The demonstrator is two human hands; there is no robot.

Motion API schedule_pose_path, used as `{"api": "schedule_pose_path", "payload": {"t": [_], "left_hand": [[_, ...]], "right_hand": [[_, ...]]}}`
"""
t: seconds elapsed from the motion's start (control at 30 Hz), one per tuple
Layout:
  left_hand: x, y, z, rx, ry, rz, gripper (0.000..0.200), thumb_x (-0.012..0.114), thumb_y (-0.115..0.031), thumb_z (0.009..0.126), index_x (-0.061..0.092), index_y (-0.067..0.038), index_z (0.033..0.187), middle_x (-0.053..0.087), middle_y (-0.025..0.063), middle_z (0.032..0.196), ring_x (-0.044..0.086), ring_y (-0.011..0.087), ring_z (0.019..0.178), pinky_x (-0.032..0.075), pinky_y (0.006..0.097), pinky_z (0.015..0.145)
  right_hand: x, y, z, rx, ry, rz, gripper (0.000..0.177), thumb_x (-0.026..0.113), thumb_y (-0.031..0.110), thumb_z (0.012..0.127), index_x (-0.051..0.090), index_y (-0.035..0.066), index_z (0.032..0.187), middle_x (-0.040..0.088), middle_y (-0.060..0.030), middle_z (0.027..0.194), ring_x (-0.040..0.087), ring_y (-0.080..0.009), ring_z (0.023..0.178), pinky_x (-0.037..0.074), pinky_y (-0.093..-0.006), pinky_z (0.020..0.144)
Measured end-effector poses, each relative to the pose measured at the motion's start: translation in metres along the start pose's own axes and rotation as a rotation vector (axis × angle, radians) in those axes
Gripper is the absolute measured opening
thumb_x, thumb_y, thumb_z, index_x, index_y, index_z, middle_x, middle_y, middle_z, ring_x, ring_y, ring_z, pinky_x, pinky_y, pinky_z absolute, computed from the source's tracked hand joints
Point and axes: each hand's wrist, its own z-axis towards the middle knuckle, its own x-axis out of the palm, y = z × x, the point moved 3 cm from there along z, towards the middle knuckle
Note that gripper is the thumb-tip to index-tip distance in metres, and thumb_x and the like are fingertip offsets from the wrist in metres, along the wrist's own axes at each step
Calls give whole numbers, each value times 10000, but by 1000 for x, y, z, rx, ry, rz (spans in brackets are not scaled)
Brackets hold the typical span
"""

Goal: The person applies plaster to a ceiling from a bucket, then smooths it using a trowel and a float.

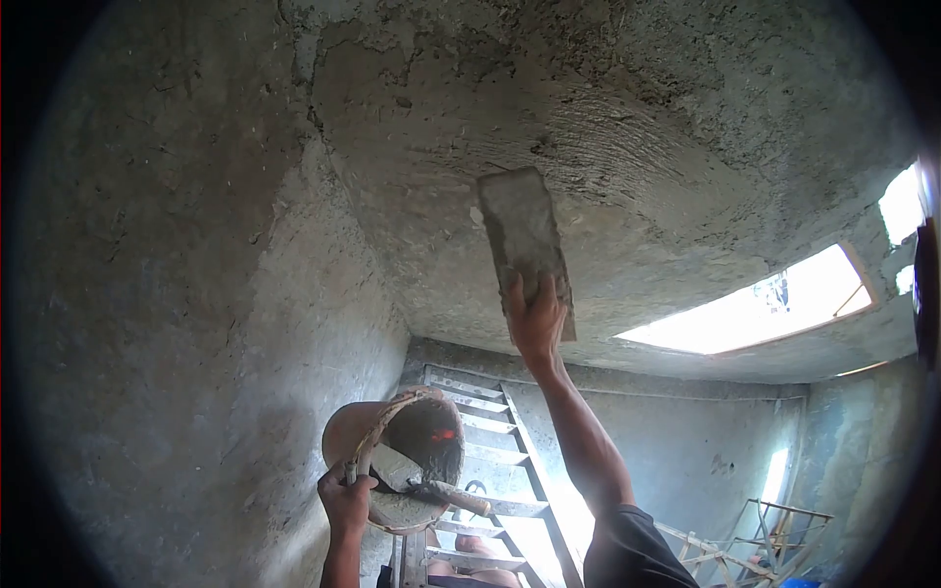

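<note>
My right hand (539, 318) reaches up with its fingers closed on a long rectangular plastering float (522, 220). The float's far end lies up against the grey plastered ceiling (637, 157), where wet mortar shows curved streaks. Its handle is hidden by my hand. Low on the left, my left hand (347, 500) grips the rim of a mortar-crusted bucket (343, 431), tilted so its mouth faces me. Inside the bucket sit some grey mortar (407, 510) and a trowel (461, 497), its handle sticking out over the rim to the right.
A metal ladder (524, 451) stands behind the bucket. Bare legs (475, 563) show at the bottom. A rough wall (147, 294) rises on the left. At right are a bright opening (765, 304) and a wooden frame (784, 539).
</note>
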Motion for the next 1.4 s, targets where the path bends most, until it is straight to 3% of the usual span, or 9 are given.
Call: {"api": "schedule_pose_path", "payload": {"t": [0.2,0.47,0.57,0.63,0.73,0.87,1.07,1.17,1.4], "left_hand": [[2,6,2,27,17,-14,156,655,-50,598,593,2,731,550,21,621,487,129,565,411,301,562],[3,10,2,30,28,1,141,652,-50,598,586,-5,714,542,20,612,482,129,559,408,299,558],[3,9,2,37,31,28,142,653,-53,601,591,-7,720,546,18,615,487,128,561,409,296,559],[3,9,2,32,27,15,145,655,-48,600,595,-4,724,554,21,622,492,127,565,412,293,563],[3,9,2,28,43,16,153,656,-42,597,602,-1,734,566,27,633,503,130,577,420,293,572],[4,15,4,42,22,-23,156,654,-40,596,608,-1,740,571,31,640,511,131,587,426,295,579],[6,10,3,27,35,-65,152,651,-40,600,610,5,739,572,31,645,520,133,595,430,296,585],[5,14,3,12,35,-18,147,649,-37,603,604,9,735,566,28,639,516,133,585,426,298,577],[6,14,1,14,23,-11,142,658,-45,597,593,10,711,552,31,615,503,129,567,417,295,556]], "right_hand": [[-11,-24,2,86,-204,-47,418,579,324,892,527,-61,1047,602,-318,794,588,-499,788,445,-523,610],[-7,-6,22,60,-185,-61,454,552,351,901,497,-83,1020,592,-351,779,590,-507,782,450,-548,621],[-6,0,25,132,-245,36,451,554,346,903,523,-81,1043,590,-349,870,572,-507,863,441,-531,694],[-3,-2,26,61,-275,-31,438,545,353,905,493,-67,1017,586,-350,763,581,-513,764,440,-558,611],[-2,-2,24,71,-162,-95,423,541,341,909,491,-67,1011,588,-346,755,587,-506,757,442,-554,599],[-2,-4,20,-14,-246,-56,407,540,329,912,488,-66,993,589,-344,747,589,-504,749,444,-551,590],[-2,-7,22,72,-237,-68,426,542,325,912,485,-83,1018,590,-351,758,590,-510,755,451,-546,601],[0,-13,23,172,-232,3,433,560,347,903,527,-59,1051,605,-331,878,582,-501,857,452,-514,695],[2,2,57,-72,-338,82,399,597,319,874,577,-62,991,615,-311,862,604,-474,826,476,-487,699]]}}
